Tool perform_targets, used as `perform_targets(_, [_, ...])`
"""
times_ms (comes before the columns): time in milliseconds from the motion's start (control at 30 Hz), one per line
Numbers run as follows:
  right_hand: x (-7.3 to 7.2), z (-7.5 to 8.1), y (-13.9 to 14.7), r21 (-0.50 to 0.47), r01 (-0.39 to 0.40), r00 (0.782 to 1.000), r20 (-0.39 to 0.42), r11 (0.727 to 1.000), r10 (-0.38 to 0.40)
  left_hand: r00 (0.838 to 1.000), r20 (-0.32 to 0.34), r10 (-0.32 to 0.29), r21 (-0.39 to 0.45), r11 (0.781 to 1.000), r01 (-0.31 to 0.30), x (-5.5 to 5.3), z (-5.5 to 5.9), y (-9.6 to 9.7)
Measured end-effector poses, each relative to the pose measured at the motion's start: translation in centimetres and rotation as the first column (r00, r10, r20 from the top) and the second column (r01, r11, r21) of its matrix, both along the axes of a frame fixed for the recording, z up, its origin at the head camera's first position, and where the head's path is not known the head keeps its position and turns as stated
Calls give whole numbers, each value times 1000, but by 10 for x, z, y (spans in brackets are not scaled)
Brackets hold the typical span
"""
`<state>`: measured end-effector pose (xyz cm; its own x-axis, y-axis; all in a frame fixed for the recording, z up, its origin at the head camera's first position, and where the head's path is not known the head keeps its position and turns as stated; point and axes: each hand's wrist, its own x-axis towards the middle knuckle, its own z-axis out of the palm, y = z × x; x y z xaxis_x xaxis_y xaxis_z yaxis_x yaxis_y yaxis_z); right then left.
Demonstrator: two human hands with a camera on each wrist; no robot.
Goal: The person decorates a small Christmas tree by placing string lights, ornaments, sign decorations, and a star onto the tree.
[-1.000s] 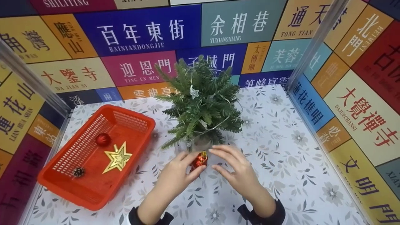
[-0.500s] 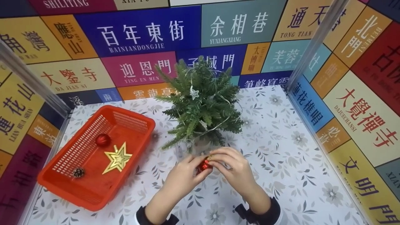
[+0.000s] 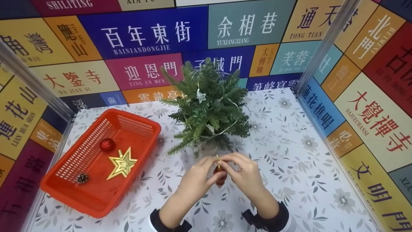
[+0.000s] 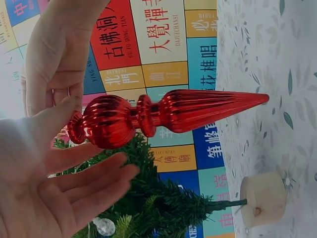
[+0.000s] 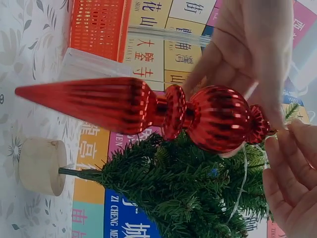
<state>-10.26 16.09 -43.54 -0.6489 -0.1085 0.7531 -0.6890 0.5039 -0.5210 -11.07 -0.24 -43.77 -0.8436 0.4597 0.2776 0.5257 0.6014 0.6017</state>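
A shiny red finial-shaped Christmas ornament (image 4: 109, 119) hangs upright, its pointed end down, in front of the small Christmas tree (image 3: 209, 106). At its gold hanging loop (image 3: 218, 157), the fingertips of both hands meet. My right hand (image 3: 243, 169) pinches the loop just above the ribbed cap, as the right wrist view shows. My left hand (image 3: 198, 175) holds the ornament near its top, with a finger at the cap and the thumb across the body in the head view. In the left wrist view, other left fingers (image 4: 104, 198) stand spread beside the ball section.
The red basket (image 3: 53, 188) on the left holds a red ball (image 3: 107, 145), a gold star (image 3: 124, 164) and a pinecone (image 3: 82, 178). The tree's wooden base (image 5: 42, 166) stands on the floral tabletop (image 3: 305, 180). Printed panels (image 3: 145, 32) enclose the back and sides.
The right hand has closed in and now pinches the loop. Both hands have drawn the ornament slightly right and toward the person, and it has turned from lying in the left hand to hanging.
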Motion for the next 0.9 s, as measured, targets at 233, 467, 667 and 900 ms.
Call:
perform_targets(233, [-6,6,9,-18,34,999,-4,999,-34,961,-243,130,322,946,-47,-10,-4,19])
perform_targets(467, [-14,16,19,-38,78,997,10,996,-78,960,-191,207,538,840,-74,-18,-3,37])
perform_targets(667, [-22,21,26,-50,158,988,11,986,-157,945,-190,266,572,812,-113,-22,0,49])
perform_targets(900, [-35,22,32,-70,286,958,46,956,-283,820,-410,399,475,861,-181,-34,4,62])
